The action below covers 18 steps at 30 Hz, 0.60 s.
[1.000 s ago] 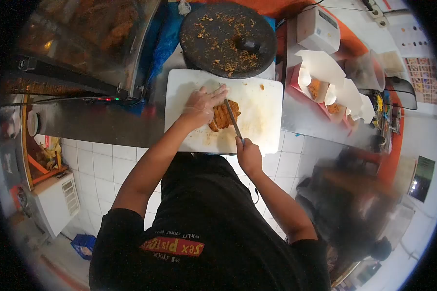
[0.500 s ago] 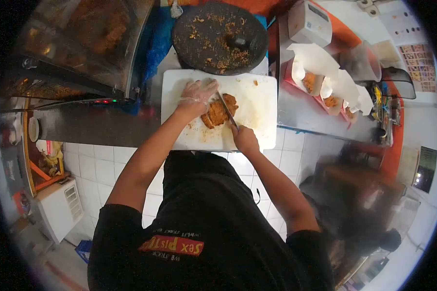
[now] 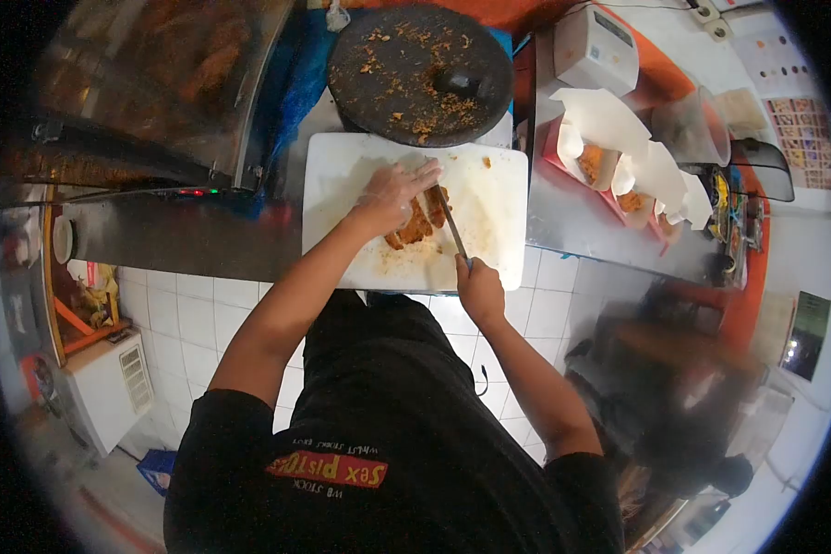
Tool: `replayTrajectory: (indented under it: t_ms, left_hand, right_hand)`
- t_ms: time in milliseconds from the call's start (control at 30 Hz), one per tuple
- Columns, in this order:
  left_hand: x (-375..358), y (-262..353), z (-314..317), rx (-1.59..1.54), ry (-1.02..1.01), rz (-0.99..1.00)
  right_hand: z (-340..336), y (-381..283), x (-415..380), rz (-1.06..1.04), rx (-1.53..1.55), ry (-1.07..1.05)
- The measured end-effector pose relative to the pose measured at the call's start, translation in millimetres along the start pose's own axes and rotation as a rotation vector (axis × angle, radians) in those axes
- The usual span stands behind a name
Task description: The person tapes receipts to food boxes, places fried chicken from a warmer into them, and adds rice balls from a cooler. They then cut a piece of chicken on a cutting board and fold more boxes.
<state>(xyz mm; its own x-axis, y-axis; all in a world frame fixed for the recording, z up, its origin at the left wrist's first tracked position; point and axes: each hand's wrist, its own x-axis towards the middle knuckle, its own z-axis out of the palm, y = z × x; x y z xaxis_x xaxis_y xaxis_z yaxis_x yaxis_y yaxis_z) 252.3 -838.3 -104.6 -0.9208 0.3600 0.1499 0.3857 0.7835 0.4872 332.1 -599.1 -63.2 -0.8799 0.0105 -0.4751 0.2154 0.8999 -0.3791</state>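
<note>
A flat piece of fried chicken point(image 3: 414, 228), browned and cut into strips, lies on a white cutting board point(image 3: 494, 212). My left hand point(image 3: 392, 196), in a clear plastic glove, holds the chicken from its upper left side, its fingers reaching towards the knife tip and covering part of the meat. My right hand point(image 3: 480, 291) is wrapped around the blue handle of a knife point(image 3: 455, 229). The blade slants up and left along the right-hand strip. Crumbs are scattered over the board.
Beyond the board sits a dark stone mortar point(image 3: 388, 92) with crumbs and a pestle point(image 3: 462, 83). To the right, paper-lined boxes point(image 3: 609, 152) of fried food stand on a metal counter point(image 3: 572, 217). A glass display case point(image 3: 157, 92) is at the left.
The knife and my right hand have shifted right and towards me, and the blade now lies over the right-hand strip. My left hand has moved right, its fingers further across the chicken.
</note>
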Motion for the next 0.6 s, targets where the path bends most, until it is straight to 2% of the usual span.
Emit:
replayTrajectory:
  t_ms: [200, 267, 333, 400, 533, 600]
  left_hand:
    - [8.7, -3.6, 13.1, 0.007, -0.055, -0.019]
    - [6.9, 1.0, 11.7, 0.097, -0.172, -0.123]
    - [5.5, 5.0, 7.3, 0.153, -0.196, -0.119]
    - [13.6, -4.6, 6.1, 0.228, -0.187, -0.106]
    - [13.4, -9.4, -6.5, 0.178, -0.145, -0.116]
    - [11.0, -14.0, -8.4, 0.151, -0.106, -0.119]
  right_hand:
    - [8.4, 2.1, 11.7, 0.028, 0.014, -0.071]
    - [9.1, -2.2, 15.0, 0.049, -0.004, -0.083]
    - [13.4, -3.1, 11.6, 0.077, -0.023, -0.097]
    - [14.9, -7.0, 20.3, 0.095, -0.042, -0.095]
    - [24.9, -13.7, 33.1, 0.068, -0.045, -0.030]
    - [15.3, -12.3, 42.9, -0.005, 0.003, -0.075]
